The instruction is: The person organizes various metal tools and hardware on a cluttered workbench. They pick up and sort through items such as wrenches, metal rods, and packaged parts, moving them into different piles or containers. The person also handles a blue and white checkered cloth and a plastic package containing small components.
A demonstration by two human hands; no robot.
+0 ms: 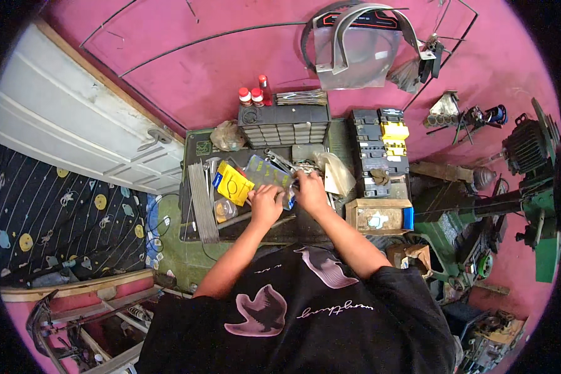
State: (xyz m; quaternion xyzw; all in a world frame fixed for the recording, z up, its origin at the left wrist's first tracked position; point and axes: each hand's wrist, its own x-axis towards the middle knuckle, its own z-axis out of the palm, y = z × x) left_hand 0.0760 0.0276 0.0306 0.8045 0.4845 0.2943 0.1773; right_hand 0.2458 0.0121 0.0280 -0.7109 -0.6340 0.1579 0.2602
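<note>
An open cardboard box (363, 217) near the tabletop's (306, 232) front right corner holds a small pale item (376, 220), and a drawer cabinet (283, 117) stands by the back edge, before a pink wall (249, 56). Mid-tabletop, the left hand (266, 204) and right hand (311, 192) curl at a grey plastic bag (263, 172); I cannot tell their grip or the bag's contents.

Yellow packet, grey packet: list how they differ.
The yellow packet is mostly bright yellow; the grey packet is dull grey with yellow print. The yellow packet bears a dark loop; none shows on the grey packet. The yellow packet lies farther left than the grey packet. Both are close to the left hand.
</note>
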